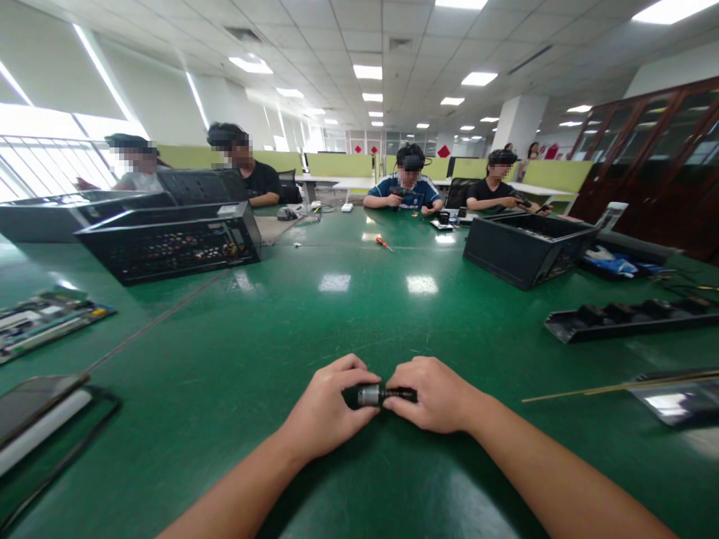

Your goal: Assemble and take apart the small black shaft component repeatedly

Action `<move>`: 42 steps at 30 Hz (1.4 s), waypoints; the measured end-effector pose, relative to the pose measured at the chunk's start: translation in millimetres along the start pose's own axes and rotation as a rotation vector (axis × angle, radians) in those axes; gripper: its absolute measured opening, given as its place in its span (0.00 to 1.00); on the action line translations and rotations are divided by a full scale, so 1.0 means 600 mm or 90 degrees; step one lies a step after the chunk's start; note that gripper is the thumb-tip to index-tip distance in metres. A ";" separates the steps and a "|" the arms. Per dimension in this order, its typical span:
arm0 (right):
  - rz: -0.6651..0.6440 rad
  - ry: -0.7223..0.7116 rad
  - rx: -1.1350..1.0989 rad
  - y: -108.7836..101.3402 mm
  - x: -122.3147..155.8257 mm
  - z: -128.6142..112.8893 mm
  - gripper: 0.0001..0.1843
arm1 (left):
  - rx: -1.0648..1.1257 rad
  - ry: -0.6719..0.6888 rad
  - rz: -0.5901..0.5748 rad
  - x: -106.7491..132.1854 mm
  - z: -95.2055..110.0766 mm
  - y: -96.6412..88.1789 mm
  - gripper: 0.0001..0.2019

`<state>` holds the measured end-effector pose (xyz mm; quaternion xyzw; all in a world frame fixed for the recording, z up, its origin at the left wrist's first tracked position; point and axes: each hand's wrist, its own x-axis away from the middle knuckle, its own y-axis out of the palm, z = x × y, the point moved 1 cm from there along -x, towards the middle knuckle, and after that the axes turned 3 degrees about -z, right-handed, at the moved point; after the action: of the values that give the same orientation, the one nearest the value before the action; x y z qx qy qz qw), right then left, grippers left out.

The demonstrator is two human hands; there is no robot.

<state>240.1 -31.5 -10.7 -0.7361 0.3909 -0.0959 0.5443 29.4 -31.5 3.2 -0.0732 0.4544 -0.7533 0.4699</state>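
Observation:
Low in the middle of the head view, my left hand [338,404] is closed around the left end of a small black and silver cylinder [369,395]. My right hand [431,395] pinches a slim dark rod-like part [401,394] in line with that cylinder, from the right. Both pieces lie level just above the green tabletop [348,322]. My fingers cover much of them, so I cannot make out their exact kind or whether they are joined.
An orange screwdriver [383,243] lies farther back. Dark computer cases stand at left [168,236] and right [528,243]. A circuit board [48,318] is at far left, a long black tray-like part [629,318] at right. Several people sit across the table.

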 end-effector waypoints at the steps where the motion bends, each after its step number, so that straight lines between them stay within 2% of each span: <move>1: -0.001 0.001 -0.001 0.000 0.000 0.000 0.09 | 0.000 0.002 0.001 0.000 0.000 0.000 0.12; 42: -0.007 -0.007 0.003 -0.001 0.000 0.001 0.10 | 0.002 -0.001 0.001 0.003 -0.008 0.002 0.13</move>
<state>240.9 -30.8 -10.4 -0.7373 0.3838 -0.0960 0.5477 26.4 -30.2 -1.0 -0.0729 0.4528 -0.7537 0.4708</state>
